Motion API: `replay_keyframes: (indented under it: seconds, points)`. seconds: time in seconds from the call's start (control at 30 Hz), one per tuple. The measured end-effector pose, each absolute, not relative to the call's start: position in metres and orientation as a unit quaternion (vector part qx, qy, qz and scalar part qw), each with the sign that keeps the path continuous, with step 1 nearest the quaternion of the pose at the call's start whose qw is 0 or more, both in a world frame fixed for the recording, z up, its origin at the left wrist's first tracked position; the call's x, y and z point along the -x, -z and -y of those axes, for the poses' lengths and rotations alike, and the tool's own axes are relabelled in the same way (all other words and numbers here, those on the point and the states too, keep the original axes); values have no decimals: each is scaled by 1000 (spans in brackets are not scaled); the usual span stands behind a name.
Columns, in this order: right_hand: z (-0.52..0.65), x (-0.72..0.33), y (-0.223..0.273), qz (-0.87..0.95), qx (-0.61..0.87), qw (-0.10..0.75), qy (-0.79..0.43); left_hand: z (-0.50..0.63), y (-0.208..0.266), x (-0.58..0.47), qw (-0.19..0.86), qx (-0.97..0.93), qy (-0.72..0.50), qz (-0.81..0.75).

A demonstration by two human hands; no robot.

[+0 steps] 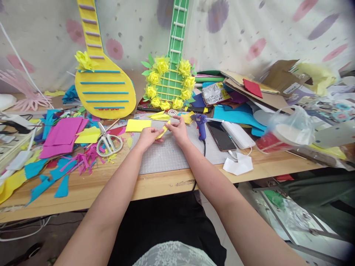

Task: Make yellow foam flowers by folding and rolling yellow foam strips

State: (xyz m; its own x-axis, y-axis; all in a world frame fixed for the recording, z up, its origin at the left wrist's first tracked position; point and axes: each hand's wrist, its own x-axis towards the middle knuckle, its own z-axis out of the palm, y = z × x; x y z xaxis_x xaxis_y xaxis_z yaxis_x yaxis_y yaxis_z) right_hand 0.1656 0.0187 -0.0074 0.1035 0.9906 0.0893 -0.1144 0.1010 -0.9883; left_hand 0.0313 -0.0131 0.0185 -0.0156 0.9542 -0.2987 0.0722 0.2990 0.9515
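Note:
Both hands pinch one narrow yellow paper strip (164,130) above the grey cutting mat (162,159). My left hand (149,138) has its lower left end, and my right hand (179,130) grips near the upper end. Whether the strip is folded cannot be made out. Just left of my left hand lies a yellow paper stack (135,125). Beyond the hands are thin yellow pieces (160,116). To the right of my right hand rests a purple hot glue gun (201,127), its nozzle pointing right.
A yellow paper guitar shape (107,83) and a green one (173,79) ringed with yellow flowers lean at the back. Scissors (108,142) and magenta sheets (63,135) lie left. A phone (221,135), white power bank (238,135) and bagged cup (283,138) stand right.

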Motion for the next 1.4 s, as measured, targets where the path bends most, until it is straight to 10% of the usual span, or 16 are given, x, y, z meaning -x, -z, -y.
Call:
replay_keyframes:
  seconds: [0.9, 1.4]
  points:
    - [-21, -173, 5, 416, 490, 597, -479, 9, -18, -8, 560, -480, -289, -611]
    - [-23, -178, 5, 389, 486, 615, -484, 14, -21, -34, 547, -416, -476, -549]
